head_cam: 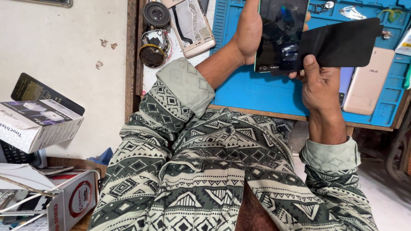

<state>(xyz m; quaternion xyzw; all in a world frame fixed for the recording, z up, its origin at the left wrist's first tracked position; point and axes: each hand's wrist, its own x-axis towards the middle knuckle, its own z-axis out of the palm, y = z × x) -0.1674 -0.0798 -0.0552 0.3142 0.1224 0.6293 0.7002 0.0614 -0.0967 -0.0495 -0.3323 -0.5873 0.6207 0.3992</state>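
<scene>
Patterned sleeves (188, 162) lead to hands gripping phone (280, 34) and black sheet (342, 42).

The left hand (249, 31) grips a dark-screened phone (280, 34) by its left edge, screen up and cracked, above a blue work mat (257, 92) on the desk (141, 51), while the right hand (319, 83) pinches the lower corner of a thin black sheet (342, 42) that overlaps the phone's right side. On the mat to the right lie a pale gold phone (367, 83), back up, and small metal parts; left of the mat sit an opened phone body (192, 25) and two round speakers (155, 32). Cardboard boxes (38, 124) are stacked at the lower left, and patterned sleeves fill the foreground.
</scene>
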